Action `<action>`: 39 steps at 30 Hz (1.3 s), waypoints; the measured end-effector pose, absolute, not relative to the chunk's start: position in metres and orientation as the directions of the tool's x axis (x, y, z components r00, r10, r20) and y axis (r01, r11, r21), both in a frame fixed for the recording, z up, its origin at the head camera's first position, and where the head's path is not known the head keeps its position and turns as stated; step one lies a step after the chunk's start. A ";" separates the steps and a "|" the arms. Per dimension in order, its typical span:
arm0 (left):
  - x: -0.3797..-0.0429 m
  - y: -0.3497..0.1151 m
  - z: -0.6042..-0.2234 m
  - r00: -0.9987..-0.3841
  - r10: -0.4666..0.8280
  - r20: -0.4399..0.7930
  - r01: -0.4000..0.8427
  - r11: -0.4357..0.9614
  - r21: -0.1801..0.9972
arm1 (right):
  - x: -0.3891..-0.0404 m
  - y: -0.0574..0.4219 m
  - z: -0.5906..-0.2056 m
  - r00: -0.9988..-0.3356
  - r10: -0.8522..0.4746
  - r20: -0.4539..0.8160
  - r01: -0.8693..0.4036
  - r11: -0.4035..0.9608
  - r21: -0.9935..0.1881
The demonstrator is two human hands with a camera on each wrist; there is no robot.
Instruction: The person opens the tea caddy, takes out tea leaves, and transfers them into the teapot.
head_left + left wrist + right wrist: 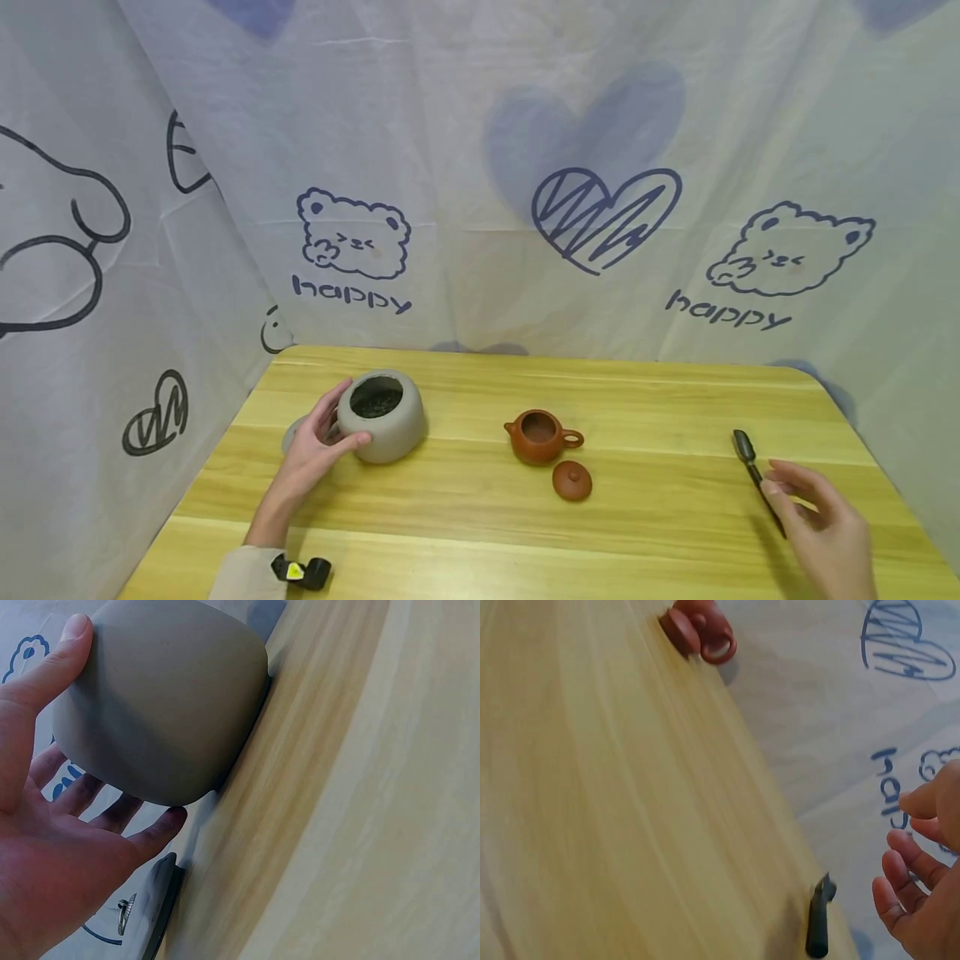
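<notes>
My left hand (306, 457) holds the side of a round grey jar (393, 432), thumb on the near side and fingers round the left. Dark loose leaves (377, 404) lie inside its open mouth. In the left wrist view the thumb presses the jar's wall (165, 705) and the fingertips meet its lower side. At the right, my right hand (825, 525) hovers with loosely bent fingers beside a dark, slim-handled tea scoop (745, 447). The right wrist view shows this hand (926, 900) apart from the scoop (819, 922), holding nothing.
A small reddish-brown teapot (537, 450) stands uncovered mid-table, spout to the left. Its knobbed lid (572, 481) lies just in front. Partly hidden behind my left hand is a flat grey lid (291, 437) with a metal ring (124, 915). Printed cloth (465, 275) hangs behind the wooden table (450, 508).
</notes>
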State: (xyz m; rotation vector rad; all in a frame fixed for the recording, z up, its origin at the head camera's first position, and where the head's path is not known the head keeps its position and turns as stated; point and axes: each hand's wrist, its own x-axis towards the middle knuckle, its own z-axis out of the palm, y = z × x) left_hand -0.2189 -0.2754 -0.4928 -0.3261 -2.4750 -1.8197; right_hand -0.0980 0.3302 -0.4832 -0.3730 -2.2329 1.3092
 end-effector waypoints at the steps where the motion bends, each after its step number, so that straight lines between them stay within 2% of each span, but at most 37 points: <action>1: -0.219 -0.275 -0.493 -0.977 0.137 0.163 0.197 0.288 0.937 | -0.098 0.333 -0.485 -0.828 0.481 0.289 -0.015 0.496 -0.868; 12: -0.220 -0.276 -0.495 -0.980 0.131 0.148 0.183 0.326 0.928 | -0.100 0.361 -0.510 -0.855 0.484 0.185 0.102 0.508 -0.856; 15: -0.220 -0.276 -0.495 -0.979 0.133 0.151 0.187 0.319 0.929 | -0.100 0.368 -0.518 -0.859 0.479 0.179 0.130 0.543 -0.830; 21: -0.220 -0.276 -0.495 -0.978 0.138 0.159 0.193 0.291 0.937 | -0.102 0.377 -0.523 -0.884 0.460 0.083 0.249 0.614 -0.749; 27: -0.215 -0.275 -0.495 -0.978 0.134 0.159 0.192 0.297 0.935 | -0.102 0.379 -0.530 -0.906 0.409 0.105 0.226 0.680 -0.697; 35: -0.215 -0.274 -0.494 -0.981 0.133 0.142 0.177 0.309 0.935 | -0.104 0.377 -0.529 -0.902 0.415 0.118 0.238 0.708 -0.665; 39: -0.218 -0.274 -0.493 -0.980 0.137 0.142 0.178 0.305 0.936 | -0.104 0.374 -0.527 -0.904 0.388 0.179 0.196 0.749 -0.633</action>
